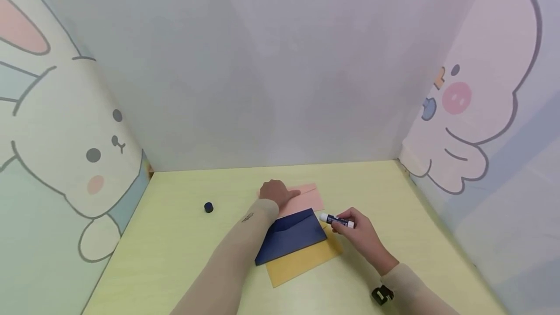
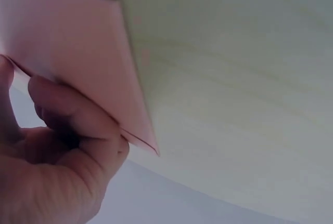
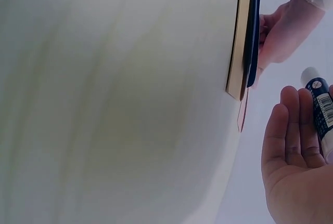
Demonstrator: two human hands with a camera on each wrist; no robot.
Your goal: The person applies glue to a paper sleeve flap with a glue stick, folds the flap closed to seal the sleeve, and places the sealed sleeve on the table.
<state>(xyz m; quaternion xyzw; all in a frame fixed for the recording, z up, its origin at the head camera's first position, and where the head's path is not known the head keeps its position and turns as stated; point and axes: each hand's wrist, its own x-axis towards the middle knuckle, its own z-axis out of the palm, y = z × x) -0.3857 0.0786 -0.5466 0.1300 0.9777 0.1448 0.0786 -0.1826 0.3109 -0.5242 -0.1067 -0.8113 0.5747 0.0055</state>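
My left hand is at the far left of a pink envelope. Curled fingers lie against the envelope's flap edge in the left wrist view, with the thumb on the same edge at the far left. A navy blue envelope overlaps the pink one, and a yellow envelope lies beneath the navy one. My right hand grips a glue stick with a dark label, its uncapped white end pointing left, above the right edge of the envelopes. The left forearm hides part of the stack's left side.
A small dark cap stands on the pale yellow table to the left. A grey wall rises behind the table, and side panels with cartoon animals border it left and right. A black device is at the right wrist.
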